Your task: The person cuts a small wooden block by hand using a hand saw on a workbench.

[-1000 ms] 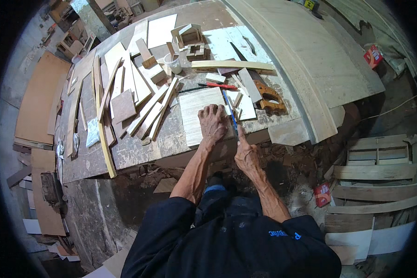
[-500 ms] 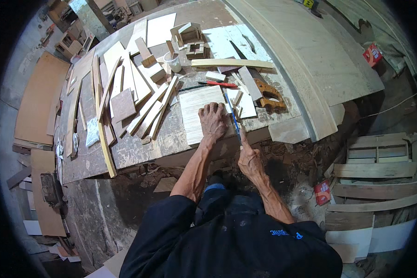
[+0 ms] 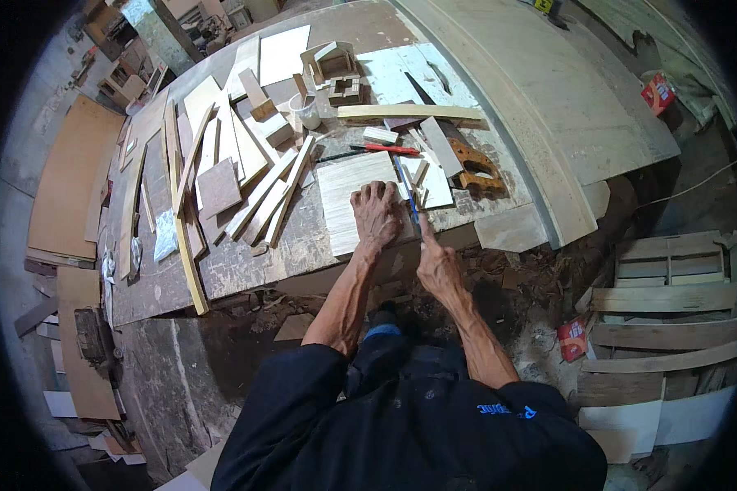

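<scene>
Pale wood-grained board (image 3: 340, 200): on workbench (image 3: 231, 272), beneath curled left hand (image 3: 377, 214), anything clasped there indiscernible. Slim blue tool (image 3: 411, 196): just right of that hand, gripped at near end in right hand (image 3: 441, 270).

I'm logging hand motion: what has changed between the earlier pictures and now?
The right hand, holding a thin, straight blue tool, drew slightly back, then slid forward again. Nothing was taken up or let go. The left hand stayed on the pale, striped rectangular wood board.
</scene>
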The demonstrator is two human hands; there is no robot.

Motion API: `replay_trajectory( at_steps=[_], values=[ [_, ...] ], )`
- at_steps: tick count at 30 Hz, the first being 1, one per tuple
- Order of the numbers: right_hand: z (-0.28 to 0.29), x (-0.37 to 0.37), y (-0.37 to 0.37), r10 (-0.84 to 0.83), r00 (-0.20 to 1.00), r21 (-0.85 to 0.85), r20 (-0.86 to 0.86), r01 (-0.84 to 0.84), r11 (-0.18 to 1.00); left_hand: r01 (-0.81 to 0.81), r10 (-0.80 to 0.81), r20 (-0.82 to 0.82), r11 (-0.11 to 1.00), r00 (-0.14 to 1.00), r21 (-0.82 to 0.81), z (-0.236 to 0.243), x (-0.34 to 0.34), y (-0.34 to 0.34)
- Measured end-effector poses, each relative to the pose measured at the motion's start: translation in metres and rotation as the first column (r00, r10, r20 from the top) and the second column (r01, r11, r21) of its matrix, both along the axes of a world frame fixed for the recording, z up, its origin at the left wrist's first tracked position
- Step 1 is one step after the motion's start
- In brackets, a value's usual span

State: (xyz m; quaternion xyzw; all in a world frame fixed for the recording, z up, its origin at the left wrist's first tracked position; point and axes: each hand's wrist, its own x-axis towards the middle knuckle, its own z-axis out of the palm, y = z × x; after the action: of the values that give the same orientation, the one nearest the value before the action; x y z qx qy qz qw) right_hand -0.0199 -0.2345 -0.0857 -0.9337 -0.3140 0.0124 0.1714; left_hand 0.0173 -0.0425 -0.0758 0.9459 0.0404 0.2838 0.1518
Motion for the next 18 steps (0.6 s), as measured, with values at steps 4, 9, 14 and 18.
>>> replay_trajectory(
  at_steps=[4, 9, 14, 18],
  values=[
    [0.011, -0.007, 0.005, 0.174, 0.938, -0.355, 0.301, -0.059, 0.933, -0.043, 0.042, 0.019, 0.997, 0.999, 0.057, -0.009, -0.004, 0.006],
    [0.000, -0.020, -0.013, 0.269, 0.850, -0.496, 0.453, -0.010, 0.868, -0.010, 0.010, -0.017, 1.000, 1.000, 0.018, 0.007, -0.006, 0.000],
    [-0.014, 0.006, 0.000, 0.316, 0.870, -0.378, 0.378, -0.167, 0.911, -0.008, 0.008, -0.023, 1.000, 1.000, 0.007, 0.004, 0.001, -0.003],
    [0.009, -0.017, -0.009, -0.015, 0.999, 0.212, -0.048, 0.025, 0.977, -0.027, 0.027, -0.019, 1.000, 0.999, 0.008, -0.003, -0.004, 0.005]
  ],
)
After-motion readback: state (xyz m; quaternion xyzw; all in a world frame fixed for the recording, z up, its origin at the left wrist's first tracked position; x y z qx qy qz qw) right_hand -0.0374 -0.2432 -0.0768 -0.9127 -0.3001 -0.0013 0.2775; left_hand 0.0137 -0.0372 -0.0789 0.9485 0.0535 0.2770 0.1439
